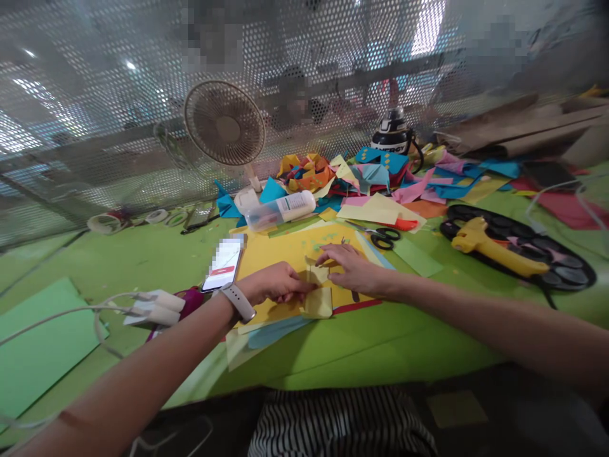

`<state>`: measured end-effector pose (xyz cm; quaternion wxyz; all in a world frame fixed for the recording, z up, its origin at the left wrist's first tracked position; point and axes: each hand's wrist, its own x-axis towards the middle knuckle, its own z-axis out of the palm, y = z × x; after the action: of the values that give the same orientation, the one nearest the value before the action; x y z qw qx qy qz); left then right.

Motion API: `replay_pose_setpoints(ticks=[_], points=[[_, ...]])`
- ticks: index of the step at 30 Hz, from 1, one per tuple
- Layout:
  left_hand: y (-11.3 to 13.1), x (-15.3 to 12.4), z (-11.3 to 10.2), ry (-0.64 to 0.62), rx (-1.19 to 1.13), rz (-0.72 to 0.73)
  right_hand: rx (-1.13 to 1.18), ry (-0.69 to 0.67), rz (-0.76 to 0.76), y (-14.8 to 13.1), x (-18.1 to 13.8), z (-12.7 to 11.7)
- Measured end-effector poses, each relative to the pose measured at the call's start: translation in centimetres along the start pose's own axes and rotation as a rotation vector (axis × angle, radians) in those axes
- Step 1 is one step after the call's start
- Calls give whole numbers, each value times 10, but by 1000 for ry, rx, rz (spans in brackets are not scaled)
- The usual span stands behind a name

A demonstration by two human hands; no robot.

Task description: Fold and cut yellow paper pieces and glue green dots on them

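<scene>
In the middle of the table lies a small folded piece of pale yellow paper [318, 303], over a stack of yellow paper [266, 251]. My left hand [280, 284], with a watch on its wrist, is closed with thumb and fingertips pinching the left side of that piece. My right hand [352, 270] hovers at its upper right, fingers curved and apart; whether a fingertip touches the paper I cannot tell. Black-handled scissors [384, 238] lie just beyond my right hand. A lit phone [223, 261] rests left of the stack.
Folded colourful paper shapes [307, 172] heap at the back, near a fan [226, 124] and a clear bottle [280, 211]. A yellow glue gun [495, 247] lies on a black tray [566, 263] at right. Chargers with cables [155, 309] and green paper [45, 349] are at left.
</scene>
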<state>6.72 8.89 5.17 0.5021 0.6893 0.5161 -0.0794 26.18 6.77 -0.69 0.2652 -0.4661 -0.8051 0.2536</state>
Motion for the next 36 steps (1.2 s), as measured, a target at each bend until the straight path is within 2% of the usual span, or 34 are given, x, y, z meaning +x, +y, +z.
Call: replay_pose_setpoints(ticks=[4, 6, 9, 11, 13, 18, 23, 26, 30, 36], points=[[-8, -5, -1, 19, -8, -24, -7, 12, 2, -1, -1, 0], [-14, -7, -2, 67, -49, 4, 12, 24, 25, -4, -2, -1], [-18, -6, -5, 246, -106, 113, 78, 31, 72, -9, -5, -3], [-17, -2, -5, 408, -67, 197, 103, 38, 68, -13, -6, -5], [-15, 4, -4, 517, 23, 283, 65, 72, 21, -14, -6, -7], [-15, 15, 1, 600, 208, 468, -100, 213, -100, -16, -6, -11], [-25, 5, 1, 724, 128, 436, -127, 143, -43, -20, -9, -15], [-26, -7, 7, 786, 42, 442, -47, 112, 67, -18, -9, -13], [-24, -19, 18, 859, -31, 457, 216, 33, 175, -16, -8, -7], [-30, -23, 23, 900, -125, 507, 447, 35, 161, -24, -9, -14]])
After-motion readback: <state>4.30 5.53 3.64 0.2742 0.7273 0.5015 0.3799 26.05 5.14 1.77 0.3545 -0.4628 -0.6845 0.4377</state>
